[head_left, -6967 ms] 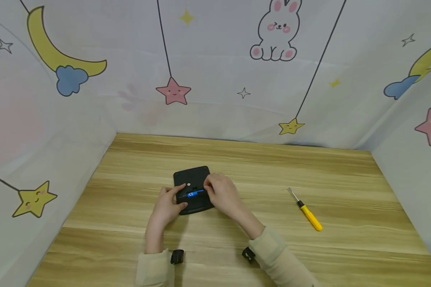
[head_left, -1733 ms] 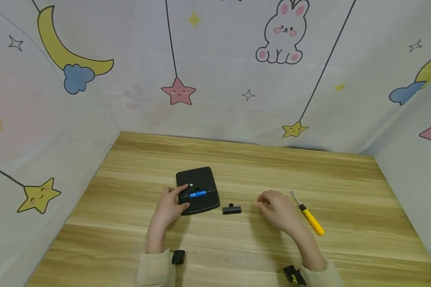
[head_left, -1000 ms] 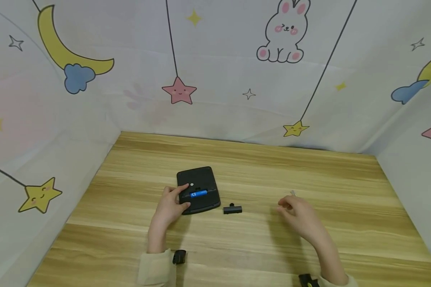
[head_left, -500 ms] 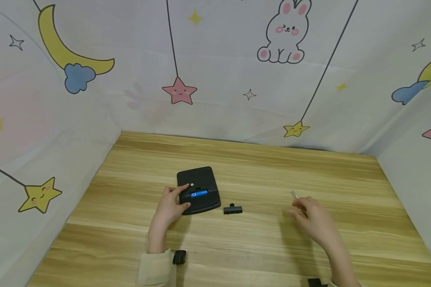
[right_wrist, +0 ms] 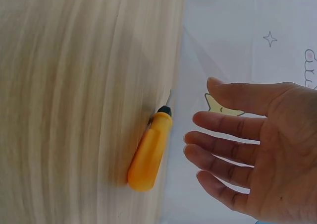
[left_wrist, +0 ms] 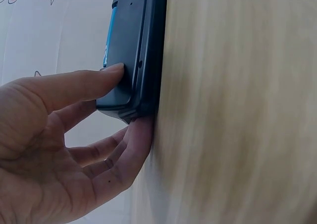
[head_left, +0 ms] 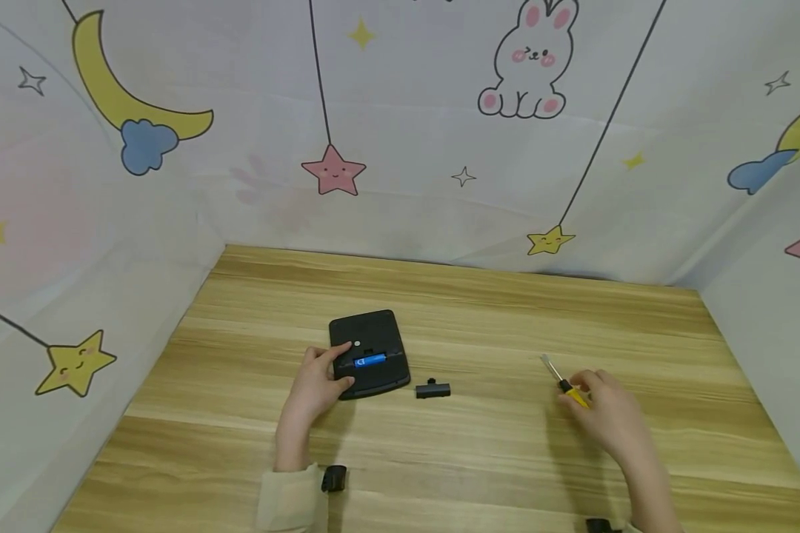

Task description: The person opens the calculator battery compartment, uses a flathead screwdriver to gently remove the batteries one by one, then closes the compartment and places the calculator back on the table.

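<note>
A flat black device, back side up, has an uncovered compartment with one blue battery inside. My left hand holds its left edge, the thumb on the back face and other fingers against the side, as the left wrist view shows. Just right of the device lies its small black battery cover. Over at the right, my right hand hovers above a screwdriver with a yellow handle and metal shaft. In the right wrist view its loosely bent fingers are spread apart, not touching the screwdriver.
The wood-grain table carries these things. A pale fabric backdrop with cartoon stars, moons and a rabbit rises behind it and along both sides. Black wrist cameras show near the sleeves, such as the left one.
The battery cover, unseen at first, appears on the table to the right of the device. My right hand has left the device and moved right to the screwdriver. My left hand has kept its hold.
</note>
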A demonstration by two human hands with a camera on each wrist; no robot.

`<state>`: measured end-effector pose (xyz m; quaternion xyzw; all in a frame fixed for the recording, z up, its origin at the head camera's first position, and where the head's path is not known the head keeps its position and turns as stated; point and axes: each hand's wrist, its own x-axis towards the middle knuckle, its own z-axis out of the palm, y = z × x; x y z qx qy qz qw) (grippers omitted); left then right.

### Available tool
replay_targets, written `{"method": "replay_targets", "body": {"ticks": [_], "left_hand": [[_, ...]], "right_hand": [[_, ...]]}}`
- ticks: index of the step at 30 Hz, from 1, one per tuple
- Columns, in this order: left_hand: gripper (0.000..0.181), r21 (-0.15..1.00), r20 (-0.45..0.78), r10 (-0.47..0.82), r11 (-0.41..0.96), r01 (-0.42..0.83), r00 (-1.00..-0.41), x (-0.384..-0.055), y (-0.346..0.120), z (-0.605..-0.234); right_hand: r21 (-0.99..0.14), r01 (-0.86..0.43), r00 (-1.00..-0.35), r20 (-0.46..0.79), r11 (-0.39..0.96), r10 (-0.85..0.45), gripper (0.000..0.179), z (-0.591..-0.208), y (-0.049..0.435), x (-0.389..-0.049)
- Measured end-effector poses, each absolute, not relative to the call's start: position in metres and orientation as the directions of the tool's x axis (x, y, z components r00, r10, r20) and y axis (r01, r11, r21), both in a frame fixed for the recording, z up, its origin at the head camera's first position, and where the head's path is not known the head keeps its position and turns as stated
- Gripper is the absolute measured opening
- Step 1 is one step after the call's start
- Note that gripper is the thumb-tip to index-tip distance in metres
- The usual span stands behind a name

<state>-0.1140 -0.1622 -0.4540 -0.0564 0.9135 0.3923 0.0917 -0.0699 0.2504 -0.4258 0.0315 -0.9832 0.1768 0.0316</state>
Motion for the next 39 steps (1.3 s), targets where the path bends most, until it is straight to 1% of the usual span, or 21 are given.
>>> {"method": "replay_targets", "body": {"ticks": [7,14,23,32,39], "left_hand": [[0.059,0.709,-0.207,-0.031,0.684,-0.172,-0.978,-0.114,-0.162,-0.454],[0.059,0.709,-0.197,-0.023,0.687,-0.159,-0.98,-0.115,-0.161,-0.455],[0.059,0.717,-0.203,-0.026,0.677,-0.166,-0.979,-0.115,-0.162,-0.455],[0.059,0.714,-0.198,-0.023,0.682,-0.16,-0.98,-0.114,-0.163,-0.456],[0.059,0.712,-0.193,-0.021,0.685,-0.155,-0.981,-0.114,-0.163,-0.455]], "right_hand": [[-0.331,-0.039,-0.999,-0.011,0.943,-0.045,0.037,-0.43,0.262,-0.073],[-0.345,-0.003,-0.996,-0.088,0.939,-0.035,0.036,-0.434,0.267,-0.075],[-0.356,0.008,-0.994,-0.103,0.935,-0.031,0.038,-0.442,0.268,-0.077],[-0.345,0.02,-0.994,-0.108,0.938,-0.019,0.031,-0.446,0.266,-0.077],[-0.328,0.044,-0.991,-0.133,0.944,0.0,0.031,-0.445,0.267,-0.081]]}}
